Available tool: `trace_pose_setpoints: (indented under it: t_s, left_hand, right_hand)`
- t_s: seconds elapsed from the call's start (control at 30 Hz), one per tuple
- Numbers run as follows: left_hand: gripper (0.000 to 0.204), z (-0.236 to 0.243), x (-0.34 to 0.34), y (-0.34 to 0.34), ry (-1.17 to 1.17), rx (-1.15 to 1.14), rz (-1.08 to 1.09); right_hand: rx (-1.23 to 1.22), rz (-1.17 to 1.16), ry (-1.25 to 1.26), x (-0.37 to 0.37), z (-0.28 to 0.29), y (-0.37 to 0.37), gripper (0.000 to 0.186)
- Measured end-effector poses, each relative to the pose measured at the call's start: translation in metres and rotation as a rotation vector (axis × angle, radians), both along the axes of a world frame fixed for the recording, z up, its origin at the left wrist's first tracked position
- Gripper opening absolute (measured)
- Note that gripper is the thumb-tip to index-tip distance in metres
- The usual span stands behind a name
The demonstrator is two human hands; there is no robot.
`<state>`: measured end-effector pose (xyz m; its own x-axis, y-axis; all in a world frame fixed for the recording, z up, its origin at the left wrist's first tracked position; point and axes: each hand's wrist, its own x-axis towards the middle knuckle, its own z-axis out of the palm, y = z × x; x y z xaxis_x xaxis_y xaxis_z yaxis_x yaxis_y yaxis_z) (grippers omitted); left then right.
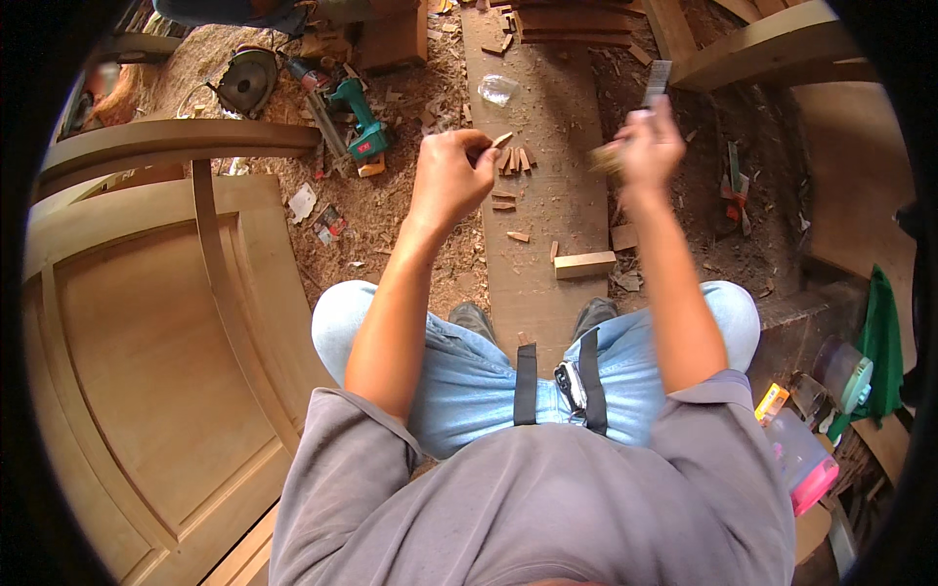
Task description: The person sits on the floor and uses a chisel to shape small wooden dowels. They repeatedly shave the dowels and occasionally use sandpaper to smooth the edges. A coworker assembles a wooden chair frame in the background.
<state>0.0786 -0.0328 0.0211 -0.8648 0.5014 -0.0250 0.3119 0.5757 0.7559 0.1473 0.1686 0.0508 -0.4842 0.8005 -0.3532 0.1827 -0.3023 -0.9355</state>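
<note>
My left hand (453,176) pinches a small pointed wooden wedge (502,140) between thumb and fingers, above the plank. My right hand (649,151) is closed around a motion-blurred tool with a flat grey end (657,82) and a tan end on its left side; its exact kind does not show. It is held off to the right of the wedge, apart from it. Several small wooden wedges (515,160) lie on the long plank (542,205) below my left hand, and others are scattered nearer. A pale wood block (584,265) rests on the plank near my knees.
Left are a panelled wooden door (147,361), a green power tool (364,122) and a circular saw (248,78). A clear plastic bag (497,90) lies on the plank. Wood chips cover the ground. At right are a curved timber (772,44), plastic containers (796,459) and green cloth (879,342).
</note>
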Motion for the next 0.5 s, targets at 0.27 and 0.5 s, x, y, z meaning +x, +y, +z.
trace_pose_setpoints:
  t_s: [0.27,0.5]
  left_hand:
    - [0.021,0.005,-0.009,-0.001,-0.031,0.135,0.251]
    - [0.020,0.013,-0.008,-0.010,0.003,0.096,0.273]
  right_hand:
    - [-0.197,0.531,0.342,0.022,-0.052,0.003,0.050]
    - [0.027,0.760,0.037,0.024,-0.052,-0.031,0.049]
